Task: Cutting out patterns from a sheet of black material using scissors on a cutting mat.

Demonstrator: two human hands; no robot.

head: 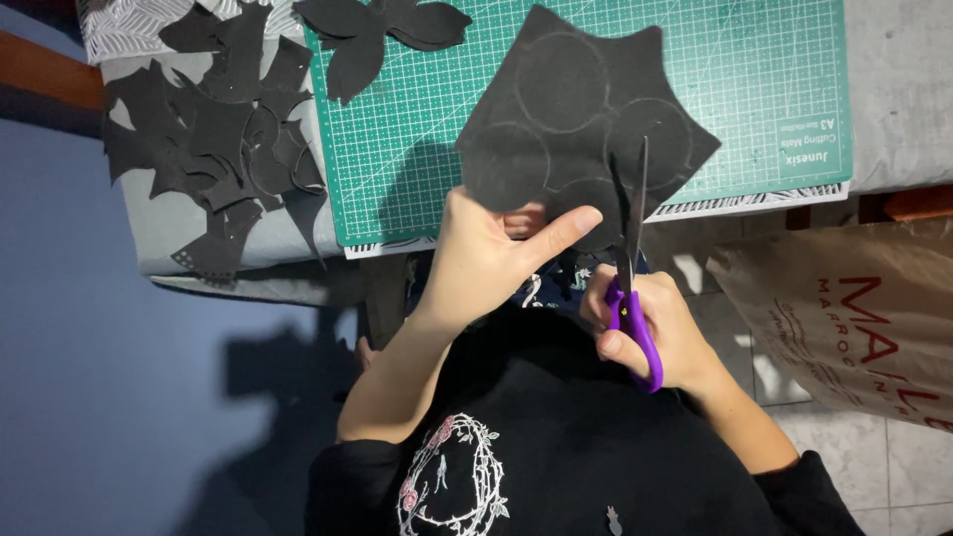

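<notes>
The table (898,89) with its grey cover fills the upper part of the view, from ten o'clock to two o'clock. On it lies a green cutting mat (754,69) with a white grid, at twelve o'clock. At four o'clock, on the tiled floor (854,467), stands a brown paper bag (844,318) with red print. At ten o'clock, on the table beside the mat, lies a heap of black scraps (223,129), and one more black cut shape (382,30) rests on the top edge of the mat at eleven o'clock.

Near the centre, a black sheet (576,99) with pale drawn circles is held up over the mat. The left hand (486,263) pinches its lower edge, thumb stretched on top and the other fingers under the sheet. The right hand (650,323), at five o'clock from the sheet, grips the purple handles of the scissors (631,243). The dark blades point to twelve o'clock and are nearly closed, and they lie over the lower right part of the sheet, beside one circle.
</notes>
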